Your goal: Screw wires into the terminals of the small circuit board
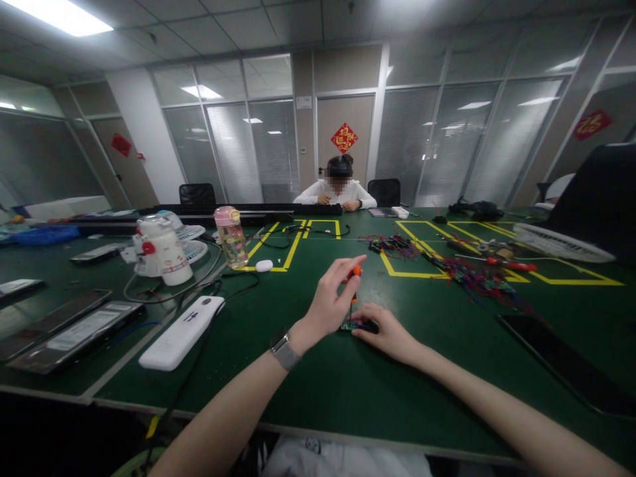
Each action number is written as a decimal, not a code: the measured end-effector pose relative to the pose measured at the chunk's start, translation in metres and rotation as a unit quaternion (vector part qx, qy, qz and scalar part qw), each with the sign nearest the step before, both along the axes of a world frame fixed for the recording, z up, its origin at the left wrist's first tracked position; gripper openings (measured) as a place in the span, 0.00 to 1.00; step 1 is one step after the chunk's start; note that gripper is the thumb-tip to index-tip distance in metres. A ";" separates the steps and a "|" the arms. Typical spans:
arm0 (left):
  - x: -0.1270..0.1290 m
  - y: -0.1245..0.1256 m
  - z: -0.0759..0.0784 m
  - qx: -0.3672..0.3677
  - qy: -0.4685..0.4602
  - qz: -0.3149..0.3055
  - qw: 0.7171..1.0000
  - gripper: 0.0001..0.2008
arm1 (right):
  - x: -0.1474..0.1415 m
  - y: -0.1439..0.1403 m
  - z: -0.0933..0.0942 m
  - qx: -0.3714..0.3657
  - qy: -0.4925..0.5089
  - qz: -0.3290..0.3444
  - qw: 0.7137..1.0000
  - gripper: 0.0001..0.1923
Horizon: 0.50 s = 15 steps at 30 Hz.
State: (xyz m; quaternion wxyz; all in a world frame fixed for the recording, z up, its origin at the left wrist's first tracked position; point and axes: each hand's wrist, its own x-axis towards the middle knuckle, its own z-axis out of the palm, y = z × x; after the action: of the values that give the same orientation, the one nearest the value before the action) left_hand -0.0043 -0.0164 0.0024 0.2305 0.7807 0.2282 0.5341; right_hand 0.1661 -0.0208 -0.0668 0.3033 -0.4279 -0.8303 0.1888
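My left hand (pixel 330 295), with a watch on its wrist, is closed around an orange-handled screwdriver (pixel 356 271). The tool stands nearly upright, and its thin shaft runs down toward a small green circuit board (pixel 346 327) on the table. Whether the tip touches the board is too small to tell. My right hand (pixel 384 333) rests low on the table, its fingertips pinching the board's right side, where some coloured wires show. Part of the board lies hidden under those fingers.
Bundles of red and blue wires (pixel 470 273) lie on the green table (pixel 318 397) to the right, near a black phone-like slab (pixel 556 358). Leftward are a white power bank (pixel 183 331), a pink-lidded bottle (pixel 231 237) and a white bottle (pixel 163 250). Another person (pixel 338 189) sits opposite.
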 end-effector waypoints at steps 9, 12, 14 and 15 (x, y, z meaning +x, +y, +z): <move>0.000 0.006 -0.002 -0.014 -0.031 0.047 0.998 0.11 | 0.000 -0.002 0.001 0.014 -0.014 0.012 1.000 0.05; -0.005 0.005 0.003 0.071 -0.004 0.124 0.990 0.09 | 0.001 -0.002 0.002 0.011 -0.016 0.012 1.000 0.05; -0.008 0.004 0.005 0.104 0.011 0.125 0.987 0.09 | 0.001 -0.002 0.001 0.011 -0.016 0.012 1.000 0.05; -0.008 0.005 0.006 0.102 0.013 0.111 0.988 0.10 | 0.001 -0.002 0.001 0.012 -0.015 0.012 1.000 0.05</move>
State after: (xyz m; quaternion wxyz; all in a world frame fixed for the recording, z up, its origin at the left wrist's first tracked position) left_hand -0.0128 -0.0119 0.0082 0.0856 0.7771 0.2606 0.5664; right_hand 0.1669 -0.0229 -0.0657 0.2940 -0.4171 -0.8418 0.1759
